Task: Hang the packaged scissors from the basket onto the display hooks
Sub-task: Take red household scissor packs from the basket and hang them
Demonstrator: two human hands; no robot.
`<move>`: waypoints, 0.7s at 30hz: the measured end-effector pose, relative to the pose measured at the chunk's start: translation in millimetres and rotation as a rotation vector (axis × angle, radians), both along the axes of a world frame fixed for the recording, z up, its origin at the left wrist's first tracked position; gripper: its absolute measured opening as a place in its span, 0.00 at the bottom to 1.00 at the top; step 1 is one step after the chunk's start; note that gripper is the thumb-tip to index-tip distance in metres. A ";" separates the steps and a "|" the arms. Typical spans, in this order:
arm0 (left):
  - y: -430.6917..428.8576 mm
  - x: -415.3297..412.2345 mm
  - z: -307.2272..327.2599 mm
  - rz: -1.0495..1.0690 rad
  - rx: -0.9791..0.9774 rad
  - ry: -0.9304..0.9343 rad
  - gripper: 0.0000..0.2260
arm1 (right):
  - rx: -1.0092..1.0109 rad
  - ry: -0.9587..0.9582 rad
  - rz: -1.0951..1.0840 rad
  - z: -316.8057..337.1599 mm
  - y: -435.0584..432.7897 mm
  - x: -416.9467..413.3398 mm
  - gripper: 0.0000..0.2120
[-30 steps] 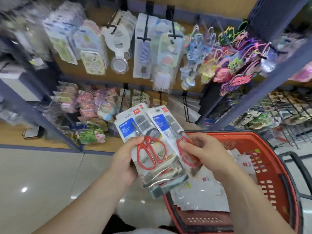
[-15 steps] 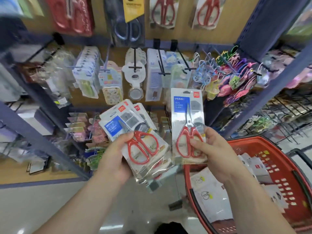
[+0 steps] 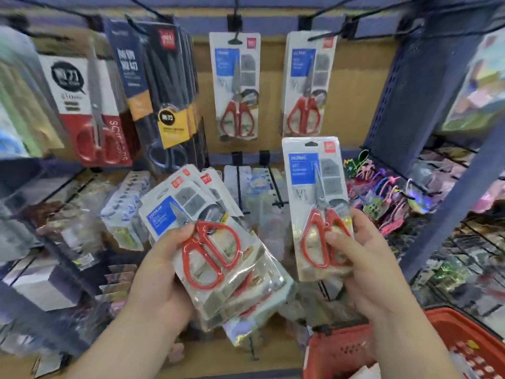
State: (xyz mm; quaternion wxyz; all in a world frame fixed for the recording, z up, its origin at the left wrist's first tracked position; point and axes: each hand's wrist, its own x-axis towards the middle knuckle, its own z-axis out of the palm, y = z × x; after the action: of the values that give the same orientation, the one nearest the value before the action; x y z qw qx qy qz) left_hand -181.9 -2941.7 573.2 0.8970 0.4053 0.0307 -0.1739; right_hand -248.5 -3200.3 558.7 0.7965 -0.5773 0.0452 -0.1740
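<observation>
A: Holding what?
B: Pinching one scissors pack (image 3: 318, 203) upright with right hand (image 3: 363, 258), just under the hung packs (image 3: 307, 83); gripping a fanned stack (image 3: 218, 258) in left hand (image 3: 161, 269).
A: Handling?
B: Probably light, stiff-carded, slick-fronted. Best pinched low, keeping the hang hole (image 3: 311, 144) clear for the display hook (image 3: 325, 36).

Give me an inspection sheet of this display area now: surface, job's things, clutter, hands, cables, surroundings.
Surface: tan back panel with black wire hooks; two hung red-handled scissors packs are on them.
Job's things: fanned stack of clear-packed red-handled scissors; single upright scissors pack; red plastic basket at lower right.
Clutter: black-and-yellow scissors packs and white-and-red scissors pack hang at left.
Grippers: left hand grips the fanned stack; right hand pinches the single pack near its bottom.
Cables: nothing seen.
Surroundings: blue shelf upright; colourful hair accessories at right.
</observation>
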 end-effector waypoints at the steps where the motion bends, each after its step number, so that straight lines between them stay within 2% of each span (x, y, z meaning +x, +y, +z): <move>1: -5.5 4.4 3.4 -0.005 -0.013 0.009 0.44 | -0.021 -0.010 -0.005 4.6 -7.6 6.2 0.14; 5: -26.3 14.5 12.1 -0.013 -0.047 0.033 0.44 | -0.102 -0.113 -0.022 23.1 -31.0 24.3 0.14; 8: -41.5 18.0 20.3 0.003 -0.032 0.062 0.50 | -0.136 -0.214 0.000 36.4 -43.1 33.6 0.19; 10: -49.7 18.9 26.0 0.020 -0.041 0.055 0.50 | -0.179 -0.263 0.001 45.6 -47.8 40.3 0.19; 12: -56.0 20.6 30.6 0.019 -0.049 0.039 0.46 | -0.220 -0.303 -0.018 56.1 -49.6 48.0 0.18; 15: -62.6 24.2 36.6 -0.016 -0.073 0.023 0.33 | -0.261 -0.349 -0.055 71.8 -49.1 59.6 0.17; 21: -72.3 28.5 39.1 -0.005 -0.053 -0.018 0.32 | -0.281 -0.349 -0.059 84.6 -48.4 77.9 0.16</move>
State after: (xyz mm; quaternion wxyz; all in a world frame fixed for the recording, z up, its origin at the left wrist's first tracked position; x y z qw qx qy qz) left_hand -153.4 -3014.0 612.3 0.9071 0.3831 0.0170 -0.1734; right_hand -170.6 -3248.7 643.4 0.6984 -0.6422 -0.1011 -0.2992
